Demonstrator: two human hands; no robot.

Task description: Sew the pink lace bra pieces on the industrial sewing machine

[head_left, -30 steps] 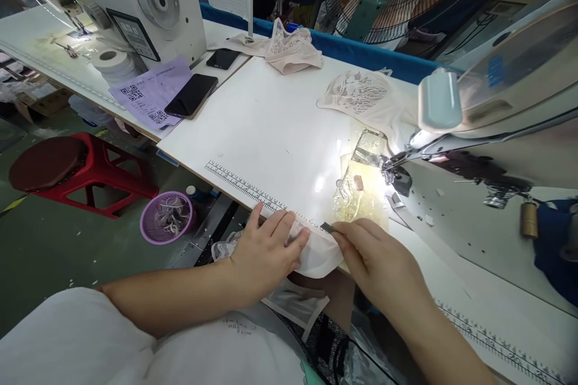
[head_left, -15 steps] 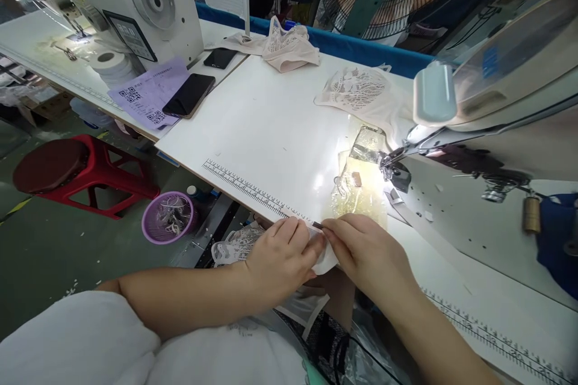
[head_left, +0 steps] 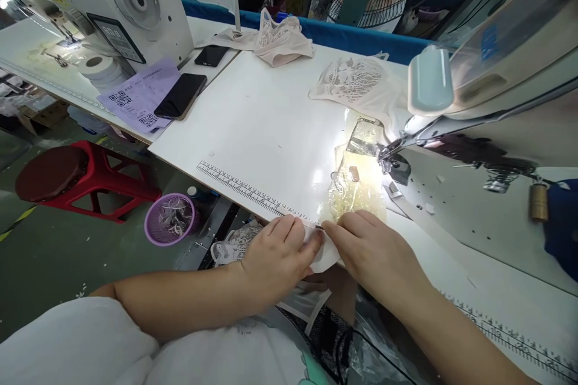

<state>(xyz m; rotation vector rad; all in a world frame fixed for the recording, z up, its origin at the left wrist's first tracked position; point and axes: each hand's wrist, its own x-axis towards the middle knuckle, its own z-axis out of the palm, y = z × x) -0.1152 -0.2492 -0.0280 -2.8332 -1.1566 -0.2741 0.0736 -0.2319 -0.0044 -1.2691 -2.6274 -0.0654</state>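
Note:
At the table's front edge, my left hand (head_left: 279, 257) is closed on a pale fabric piece (head_left: 326, 256), pressing it by the printed ruler. Close on its right, my right hand (head_left: 377, 255) pinches a thin, dark, narrow tool (head_left: 319, 227). Only a short bit of that tool shows at the fingertips, so its kind is unclear. The fabric spreads below and between the two hands. Pale lace cloth (head_left: 237, 245) hangs below the edge, left of my left hand; whether it joins the held piece is hidden.
A sewing machine (head_left: 431, 87) stands right, its lit needle area beside a yellowish taped patch (head_left: 356, 189). Lace bra pieces (head_left: 352, 81) lie behind. Phones (head_left: 181, 96), purple paper (head_left: 139, 93) and another machine (head_left: 135, 3) are left. A purple basket (head_left: 149, 230) and red stool (head_left: 97, 177) stand below.
The view has shifted slightly. My right fingers have closed in over the dark tool, so less of it shows. My left hand stays on the fabric.

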